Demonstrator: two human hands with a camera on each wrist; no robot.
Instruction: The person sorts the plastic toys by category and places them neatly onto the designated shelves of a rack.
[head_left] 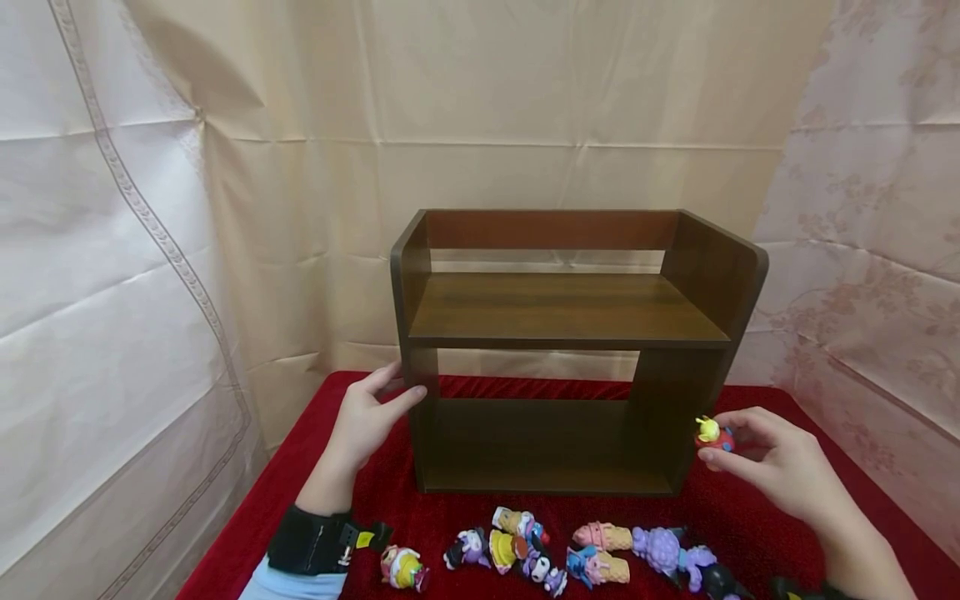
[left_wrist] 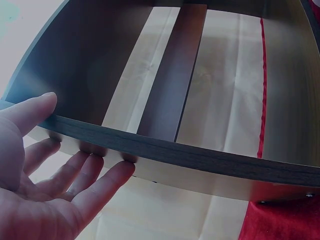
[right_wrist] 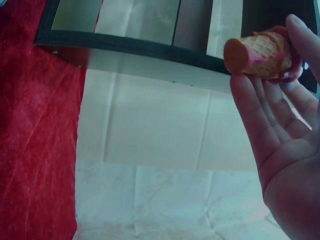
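A dark brown two-tier wooden shelf (head_left: 570, 308) stands upright on the red cloth. At its left side panel, my left hand (head_left: 375, 412) has the thumb on the front edge and the fingertips (left_wrist: 122, 172) against the outer face. Beside the right panel, my right hand (head_left: 780, 462) pinches a small ice-cream-cone figurine (head_left: 714, 435) between thumb and fingers. That figurine has a yellow character on a red top; its waffle-patterned cone (right_wrist: 265, 55) shows in the right wrist view.
In front of the shelf lie several toy figurines: a yellow-and-pink one (head_left: 403, 568), a black-and-purple one (head_left: 468, 548), a pink-topped cone (head_left: 602, 536) and a purple one (head_left: 658, 546). Cream curtains (head_left: 525, 100) hang behind, pale ones at the sides.
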